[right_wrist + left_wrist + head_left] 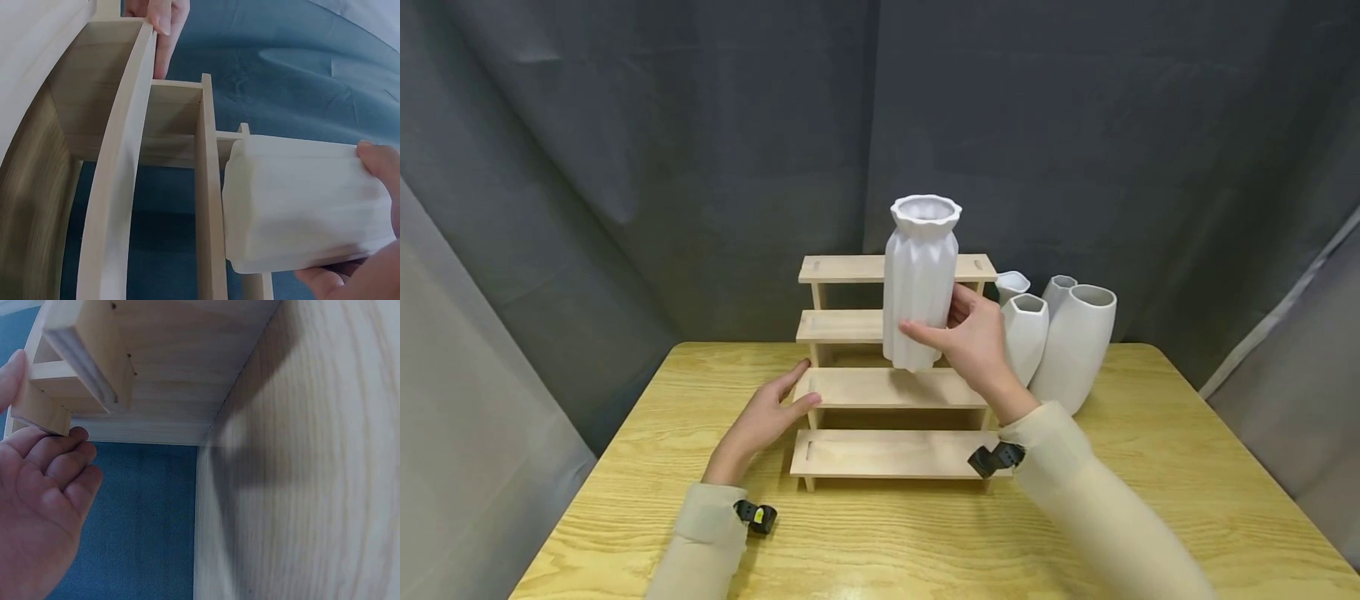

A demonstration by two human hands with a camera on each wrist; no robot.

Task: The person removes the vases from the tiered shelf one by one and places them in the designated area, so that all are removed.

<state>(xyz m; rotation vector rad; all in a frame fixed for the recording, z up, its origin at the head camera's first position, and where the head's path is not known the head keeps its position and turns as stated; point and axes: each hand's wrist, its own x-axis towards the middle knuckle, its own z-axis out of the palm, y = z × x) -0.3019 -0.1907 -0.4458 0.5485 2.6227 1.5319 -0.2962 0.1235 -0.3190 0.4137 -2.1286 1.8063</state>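
Observation:
A tall white fluted vase [921, 275] stands upright in my right hand [943, 321], which grips its lower body from the right. The vase's base hangs at the back of the second step from the bottom of a four-step wooden stand [887, 454]; I cannot tell whether it touches. In the right wrist view the vase [300, 200] lies between my fingertips [378, 159] and thumb, beside the stand's boards [206, 187]. My left hand [805, 383] rests with relaxed fingers against that step's left end. The left wrist view shows its fingers [62, 462] under a board [87, 362].
Several more white vases [1075, 346] stand close together on the yellow wooden table [1187, 467], right of the stand and just behind my right hand. A dark curtain hangs behind the table. Bare tabletop lies left of the stand and in front of it.

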